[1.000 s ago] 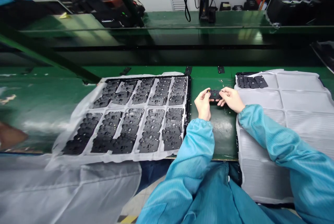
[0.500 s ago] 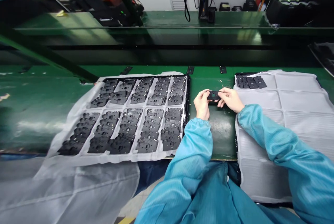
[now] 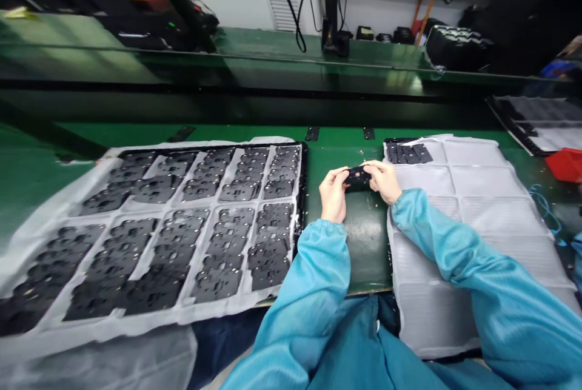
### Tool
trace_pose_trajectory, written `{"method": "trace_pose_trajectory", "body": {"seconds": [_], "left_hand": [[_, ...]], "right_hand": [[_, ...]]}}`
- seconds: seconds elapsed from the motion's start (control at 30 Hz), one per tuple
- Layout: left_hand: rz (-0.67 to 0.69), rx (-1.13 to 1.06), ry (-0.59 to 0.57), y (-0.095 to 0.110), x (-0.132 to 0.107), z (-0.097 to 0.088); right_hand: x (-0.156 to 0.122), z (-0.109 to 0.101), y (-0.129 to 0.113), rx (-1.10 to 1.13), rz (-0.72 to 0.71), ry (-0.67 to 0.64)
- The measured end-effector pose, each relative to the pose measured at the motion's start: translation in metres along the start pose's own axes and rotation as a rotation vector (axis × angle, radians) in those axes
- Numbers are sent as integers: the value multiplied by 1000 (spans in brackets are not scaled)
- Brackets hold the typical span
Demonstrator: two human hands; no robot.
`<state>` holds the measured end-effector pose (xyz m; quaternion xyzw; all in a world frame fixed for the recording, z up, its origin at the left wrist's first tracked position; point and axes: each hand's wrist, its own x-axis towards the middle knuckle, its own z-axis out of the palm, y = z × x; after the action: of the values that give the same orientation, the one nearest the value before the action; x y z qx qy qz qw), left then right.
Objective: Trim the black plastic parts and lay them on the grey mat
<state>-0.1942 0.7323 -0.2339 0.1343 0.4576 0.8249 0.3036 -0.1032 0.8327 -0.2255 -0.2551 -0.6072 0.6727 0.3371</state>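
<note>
Between my two hands is a small flat black plate (image 3: 357,176) with cut-outs. My left hand (image 3: 333,195) pinches its left end, and my right hand (image 3: 382,180) grips its right end. The plate is held above the green bench, in the gap between two trays. On the left, a compartment tray (image 3: 300,196) lined with white film holds many similar black plates in overlapping rows. To the right, a second film-covered tray (image 3: 482,208) has several black plates (image 3: 408,153) in its far left compartment. My right forearm reaches across this tray.
Single black plates lie on the green bench (image 3: 364,268) behind the trays: one (image 3: 312,134) near the middle, another (image 3: 368,133) beside it, a third (image 3: 182,134) farther left. A red bin (image 3: 565,165) and another tray (image 3: 536,126) stand at far right. A raised ledge runs along the back.
The camera view has turned to the right, bringing the red bin and far-right tray into view. Both hands still hold the black plate, which is now tilted somewhat differently.
</note>
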Motion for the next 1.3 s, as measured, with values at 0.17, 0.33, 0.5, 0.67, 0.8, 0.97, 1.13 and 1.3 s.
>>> {"method": "trace_pose_trajectory", "body": {"seconds": [0.17,0.33,0.5,0.67,0.8,0.97,1.13,1.3], "left_hand": [[25,-51,64,-4,-3,7],[-14,-10,-125,-2,-14,13],[-71,117,-255,0,-20,13],[-84,182,-306,-1,-19,11],[-60,177,-382,0,-20,13],[-64,171,-387,-6,-18,15],[-42,193,-324,-9,-14,13],[-51,238,-286,-7,-11,8]], "right_hand": [[-4,3,1,-60,9,5],[6,-7,-29,-81,-80,101],[42,-78,-95,-245,-155,137],[65,-160,-120,-666,96,81],[67,-186,-123,-884,288,-14],[98,-180,-134,-1096,81,67],[154,-129,-105,-1207,-227,65],[198,-71,-50,-1502,-133,-157]]}}
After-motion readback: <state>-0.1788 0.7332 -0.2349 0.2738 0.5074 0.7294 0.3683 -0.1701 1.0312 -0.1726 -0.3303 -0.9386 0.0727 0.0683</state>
